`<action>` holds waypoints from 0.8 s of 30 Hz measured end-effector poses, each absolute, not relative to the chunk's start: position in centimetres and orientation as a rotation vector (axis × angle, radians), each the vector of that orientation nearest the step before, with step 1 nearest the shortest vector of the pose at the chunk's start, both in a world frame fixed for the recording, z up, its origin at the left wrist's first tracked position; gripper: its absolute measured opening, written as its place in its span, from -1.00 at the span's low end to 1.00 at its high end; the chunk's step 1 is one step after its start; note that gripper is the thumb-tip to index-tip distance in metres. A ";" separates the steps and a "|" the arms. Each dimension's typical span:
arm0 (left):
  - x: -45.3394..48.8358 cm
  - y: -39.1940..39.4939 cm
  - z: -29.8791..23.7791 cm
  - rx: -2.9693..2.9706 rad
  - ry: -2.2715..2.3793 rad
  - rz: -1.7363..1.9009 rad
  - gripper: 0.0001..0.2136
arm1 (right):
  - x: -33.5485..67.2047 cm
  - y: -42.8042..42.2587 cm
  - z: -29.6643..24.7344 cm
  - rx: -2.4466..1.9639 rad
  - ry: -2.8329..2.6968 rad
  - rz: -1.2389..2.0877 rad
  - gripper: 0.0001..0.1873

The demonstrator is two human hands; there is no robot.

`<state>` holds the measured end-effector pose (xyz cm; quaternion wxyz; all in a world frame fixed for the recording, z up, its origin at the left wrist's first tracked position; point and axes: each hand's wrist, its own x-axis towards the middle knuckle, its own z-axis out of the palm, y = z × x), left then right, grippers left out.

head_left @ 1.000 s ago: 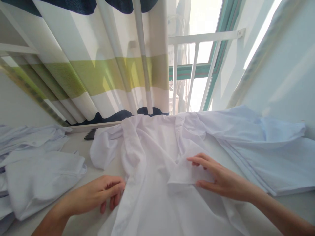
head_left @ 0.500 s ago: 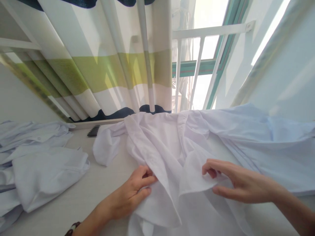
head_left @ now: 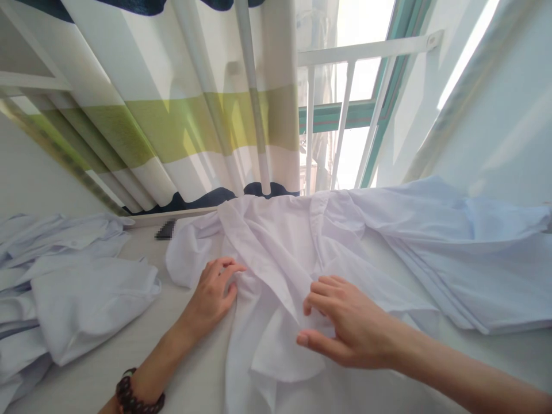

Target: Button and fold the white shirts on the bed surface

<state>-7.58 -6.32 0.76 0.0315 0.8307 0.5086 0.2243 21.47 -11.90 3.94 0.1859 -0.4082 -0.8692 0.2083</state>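
Observation:
A white coat (head_left: 287, 230) lies spread and creased across the light surface, its front panels loosely overlapping. My left hand (head_left: 215, 290) is at the coat's left side, fingers apart, with the fingertips at the cloth by the sleeve and nothing gripped. Over the lower front is my right hand (head_left: 345, 325), its fingers bent and the thumb held well away from them. No cloth shows pinched in it; whether its fingertips touch the coat I cannot tell. A dark beaded bracelet (head_left: 138, 394) circles my left wrist.
Crumpled white clothes (head_left: 90, 305) lie at the left, and more white cloth (head_left: 487, 270) spreads at the right. A small pixelated dark object (head_left: 166, 230) sits near the back edge. Behind are a white railing (head_left: 366, 53), a striped curtain (head_left: 172, 126) and a window.
My left hand has let go of the front panel and moved up and left. The right hand has come left from the other panel, which now lies flatter. The lower front folds have shifted.

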 end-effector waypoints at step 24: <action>-9.9 -9.5 5.1 1.617 1.412 -0.333 -0.61 | 21.8 -10.7 4.7 -1.301 -3.036 0.708 -0.77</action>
